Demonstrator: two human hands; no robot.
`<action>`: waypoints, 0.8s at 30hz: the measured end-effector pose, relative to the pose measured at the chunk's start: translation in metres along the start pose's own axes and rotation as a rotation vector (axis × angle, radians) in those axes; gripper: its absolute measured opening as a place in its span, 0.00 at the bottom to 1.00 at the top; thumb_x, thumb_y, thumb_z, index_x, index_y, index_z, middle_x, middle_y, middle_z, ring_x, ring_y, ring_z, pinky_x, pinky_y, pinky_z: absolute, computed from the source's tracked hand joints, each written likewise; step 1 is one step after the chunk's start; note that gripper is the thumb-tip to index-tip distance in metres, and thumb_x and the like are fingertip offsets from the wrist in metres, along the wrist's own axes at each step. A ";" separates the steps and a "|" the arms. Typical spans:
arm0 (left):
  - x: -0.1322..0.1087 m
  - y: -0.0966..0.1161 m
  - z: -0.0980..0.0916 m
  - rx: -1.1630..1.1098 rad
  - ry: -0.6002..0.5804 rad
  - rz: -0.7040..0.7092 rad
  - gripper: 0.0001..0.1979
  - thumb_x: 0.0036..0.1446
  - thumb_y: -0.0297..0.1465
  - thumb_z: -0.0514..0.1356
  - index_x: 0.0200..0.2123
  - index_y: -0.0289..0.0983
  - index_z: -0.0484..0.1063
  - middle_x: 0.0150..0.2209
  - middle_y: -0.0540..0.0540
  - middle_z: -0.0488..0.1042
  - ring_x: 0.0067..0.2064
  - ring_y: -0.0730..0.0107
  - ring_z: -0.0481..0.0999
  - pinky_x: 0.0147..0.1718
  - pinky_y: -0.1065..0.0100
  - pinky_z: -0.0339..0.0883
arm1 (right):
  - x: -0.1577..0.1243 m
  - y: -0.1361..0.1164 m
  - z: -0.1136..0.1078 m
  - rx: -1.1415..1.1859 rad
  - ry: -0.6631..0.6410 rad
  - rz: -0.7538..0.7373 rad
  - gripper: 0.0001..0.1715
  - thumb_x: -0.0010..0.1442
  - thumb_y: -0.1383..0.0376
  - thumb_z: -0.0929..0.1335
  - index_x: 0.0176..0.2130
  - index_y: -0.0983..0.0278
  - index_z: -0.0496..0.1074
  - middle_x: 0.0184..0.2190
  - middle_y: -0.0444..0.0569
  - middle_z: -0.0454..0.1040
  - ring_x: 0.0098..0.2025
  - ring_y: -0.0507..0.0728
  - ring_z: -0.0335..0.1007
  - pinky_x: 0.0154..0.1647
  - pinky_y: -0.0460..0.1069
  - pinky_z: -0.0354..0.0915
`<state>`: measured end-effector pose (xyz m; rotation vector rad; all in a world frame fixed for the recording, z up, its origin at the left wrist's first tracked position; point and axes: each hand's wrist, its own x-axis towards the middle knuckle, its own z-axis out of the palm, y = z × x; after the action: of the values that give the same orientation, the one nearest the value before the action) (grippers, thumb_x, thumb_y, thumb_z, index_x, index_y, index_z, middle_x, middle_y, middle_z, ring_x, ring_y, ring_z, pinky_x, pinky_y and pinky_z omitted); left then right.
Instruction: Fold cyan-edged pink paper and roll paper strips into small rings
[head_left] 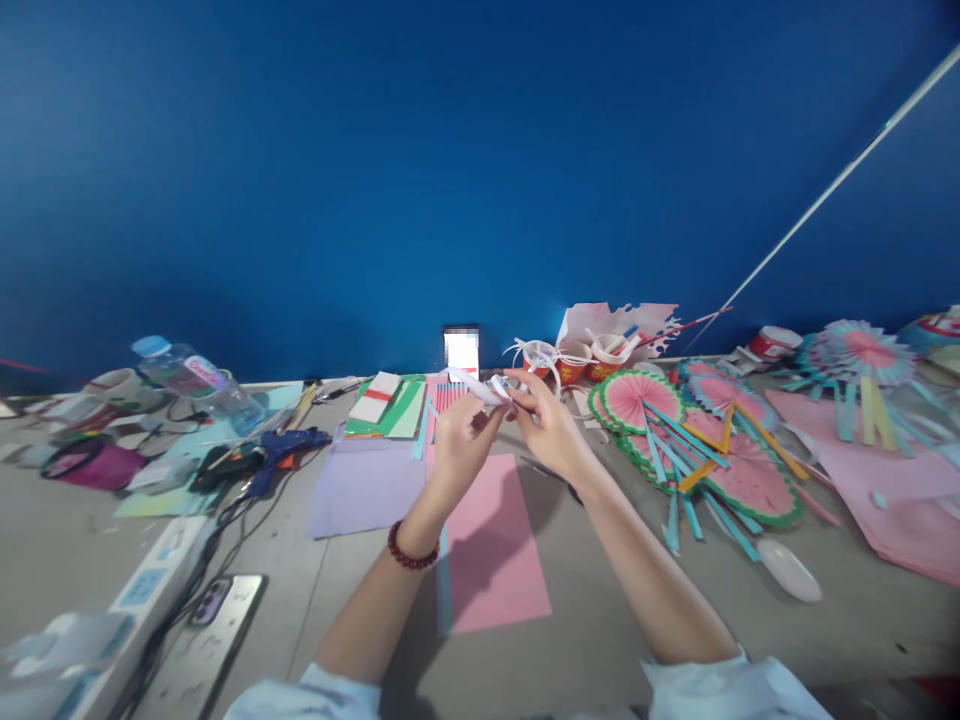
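My left hand [461,440] is raised above the table with its fingers closed around a white pen-like tool [474,387]. My right hand [546,420] meets it from the right, and its fingertips pinch a small white cap or piece [500,386] at the tool's end. A dark red bead bracelet [411,553] circles my left wrist. Below the hands a pink paper sheet [495,545] lies flat, with a lilac sheet [367,487] to its left.
Watermelon-pattern paper fans [697,440] with blue and yellow sticks lie at the right, with red paper cups [574,362] behind. A blue glue gun [281,455], water bottle [199,380], phone [217,605] and cables crowd the left. A white spoon [789,570] lies front right.
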<state>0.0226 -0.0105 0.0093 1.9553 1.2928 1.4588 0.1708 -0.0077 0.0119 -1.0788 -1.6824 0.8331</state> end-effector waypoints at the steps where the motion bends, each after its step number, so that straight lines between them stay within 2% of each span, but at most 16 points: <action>1: -0.001 0.000 0.000 0.005 0.008 0.004 0.09 0.59 0.36 0.59 0.33 0.38 0.77 0.24 0.50 0.75 0.21 0.75 0.71 0.23 0.73 0.62 | 0.000 0.000 0.000 -0.006 0.004 -0.006 0.28 0.58 0.72 0.60 0.58 0.61 0.60 0.47 0.54 0.77 0.40 0.56 0.77 0.47 0.54 0.69; 4: -0.002 0.002 0.001 -0.052 -0.014 -0.013 0.09 0.60 0.36 0.59 0.35 0.39 0.77 0.24 0.50 0.76 0.21 0.75 0.72 0.22 0.73 0.63 | 0.000 -0.002 0.000 -0.011 0.026 -0.034 0.29 0.58 0.73 0.60 0.58 0.61 0.60 0.49 0.55 0.76 0.46 0.57 0.76 0.50 0.55 0.68; 8: -0.003 0.006 0.002 -0.198 -0.036 -0.084 0.09 0.59 0.36 0.59 0.36 0.38 0.76 0.29 0.49 0.78 0.20 0.76 0.73 0.19 0.74 0.63 | 0.001 -0.004 0.000 0.007 0.035 -0.051 0.30 0.57 0.74 0.60 0.58 0.61 0.61 0.51 0.54 0.74 0.57 0.58 0.69 0.54 0.55 0.66; 10: -0.002 0.007 0.002 -0.246 -0.017 -0.122 0.08 0.58 0.36 0.60 0.35 0.38 0.76 0.27 0.50 0.77 0.19 0.76 0.72 0.19 0.75 0.63 | 0.001 -0.005 0.000 0.018 0.030 -0.033 0.29 0.57 0.74 0.60 0.57 0.61 0.61 0.50 0.54 0.75 0.53 0.58 0.72 0.52 0.55 0.67; 12: 0.000 0.007 0.002 -0.273 0.019 -0.158 0.08 0.56 0.36 0.62 0.33 0.38 0.76 0.24 0.51 0.76 0.19 0.76 0.71 0.19 0.75 0.62 | 0.001 -0.006 0.000 0.039 0.007 -0.002 0.28 0.57 0.72 0.61 0.57 0.61 0.61 0.48 0.54 0.76 0.44 0.56 0.76 0.48 0.54 0.68; 15: 0.003 0.003 0.001 -0.309 0.060 -0.221 0.08 0.53 0.36 0.64 0.29 0.38 0.75 0.19 0.53 0.72 0.19 0.76 0.70 0.19 0.74 0.62 | 0.000 -0.008 0.000 0.082 -0.021 0.050 0.26 0.57 0.71 0.62 0.55 0.60 0.62 0.45 0.52 0.78 0.37 0.54 0.76 0.45 0.52 0.69; 20: 0.008 -0.004 -0.003 -0.349 0.052 -0.266 0.08 0.52 0.37 0.65 0.29 0.38 0.76 0.21 0.52 0.72 0.21 0.76 0.68 0.21 0.74 0.62 | 0.000 -0.007 0.001 0.144 -0.042 0.106 0.22 0.57 0.68 0.65 0.52 0.59 0.64 0.42 0.50 0.79 0.37 0.54 0.76 0.44 0.52 0.68; 24: 0.011 -0.007 -0.006 -0.210 0.087 -0.159 0.06 0.52 0.35 0.65 0.27 0.38 0.77 0.31 0.48 0.73 0.30 0.73 0.71 0.27 0.72 0.63 | -0.001 -0.007 0.001 0.143 -0.044 0.106 0.23 0.57 0.68 0.65 0.53 0.58 0.63 0.42 0.49 0.79 0.41 0.55 0.75 0.45 0.52 0.67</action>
<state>0.0147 0.0012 0.0130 1.6345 1.2435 1.5464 0.1680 -0.0108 0.0172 -1.0648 -1.5865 1.0353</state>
